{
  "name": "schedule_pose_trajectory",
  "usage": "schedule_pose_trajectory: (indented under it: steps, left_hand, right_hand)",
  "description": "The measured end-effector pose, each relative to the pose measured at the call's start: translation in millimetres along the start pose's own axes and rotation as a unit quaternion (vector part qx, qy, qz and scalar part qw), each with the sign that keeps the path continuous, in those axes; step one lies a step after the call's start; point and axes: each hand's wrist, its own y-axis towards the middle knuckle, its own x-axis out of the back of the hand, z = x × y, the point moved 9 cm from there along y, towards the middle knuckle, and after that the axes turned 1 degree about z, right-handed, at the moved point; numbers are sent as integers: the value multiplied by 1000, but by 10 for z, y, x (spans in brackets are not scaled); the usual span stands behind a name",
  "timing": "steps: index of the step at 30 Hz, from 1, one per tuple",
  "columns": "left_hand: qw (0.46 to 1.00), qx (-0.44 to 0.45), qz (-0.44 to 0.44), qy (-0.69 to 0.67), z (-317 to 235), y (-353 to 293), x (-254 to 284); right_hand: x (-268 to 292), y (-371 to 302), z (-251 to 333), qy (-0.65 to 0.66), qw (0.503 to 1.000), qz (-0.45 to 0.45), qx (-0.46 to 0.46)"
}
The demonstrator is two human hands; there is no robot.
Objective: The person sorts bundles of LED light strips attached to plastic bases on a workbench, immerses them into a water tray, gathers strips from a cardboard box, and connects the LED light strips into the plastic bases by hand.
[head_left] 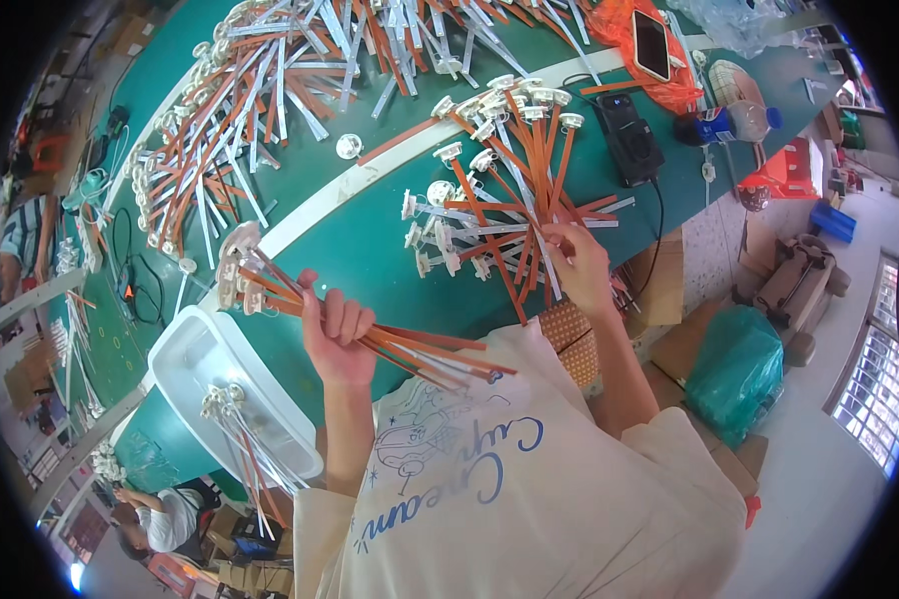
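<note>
Several orange and white strips with round white caps are gathered into a bundle [370, 334] in the left hand [338, 339], whose fingers are curled tight around the strips, caps pointing toward 10 o'clock. The right hand [577, 265] reaches into a loose pile [499, 200] on the green table [370, 250], thumb and fingertips pinched on one strip at the pile's near edge.

Progress, as judged: sorting appears partly done. A handful is collected in the bundle; a few capped strips already lie in the white tray [200, 359] at 8 o'clock. The pile at 12 o'clock of the right hand is sizeable, and a far larger heap [270, 90] sits beyond the white divider [370, 180], at 11 o'clock.

Not determinable: the count in the bundle, since the strips overlap; the right fingertips, which are partly buried among strips; the tray's near end, cut by the shirt [529, 479]. Fisheye bending distorts the table edges. A black box [629, 135] and a phone [651, 45] lie at 1 o'clock.
</note>
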Motion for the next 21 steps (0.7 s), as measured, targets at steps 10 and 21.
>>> schedule_pose_trajectory:
  steps: [10, 21]
  left_hand:
    - [950, -69, -89, 292, 260, 116, -221]
    - [982, -54, -130, 126, 101, 103, -57]
  right_hand:
    - [-445, -407, 1412, 194, 950, 165, 182]
    - [-28, 460, -221, -39, 995, -90, 0]
